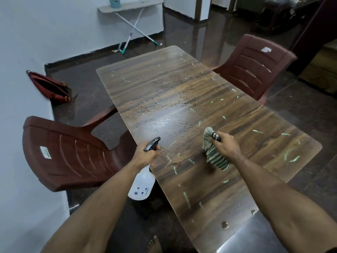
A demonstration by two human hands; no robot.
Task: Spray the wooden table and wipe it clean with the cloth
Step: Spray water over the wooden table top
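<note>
The counter (182,84) is a long rectangle with rounded corners, and its glossy top shows dark brown wood grain. Many small pale green streaks and fine droplets lie on it, and a bright wet patch shines near the middle.

The left hand (145,155) grips the neck of a spray bottle (141,185) at the left edge of the counter. Its fingers are curled around the black plastic trigger head, whose nozzle points toward the middle of the top. The body of the bottle is translucent white plastic, rounded, with small blue flower prints, and it hangs below the hand just outside the counter edge.

The right hand (225,147) holds the cloth (214,152), a soft bunched fabric with green and pale stripes. The fingers are closed around its upper part, and its lower part touches the counter.

Two moulded maroon plastic chairs with slotted backs stand at the sides, one on the left (69,152) and one on the right (253,64). A red bag (49,87) leans against the white wall.
</note>
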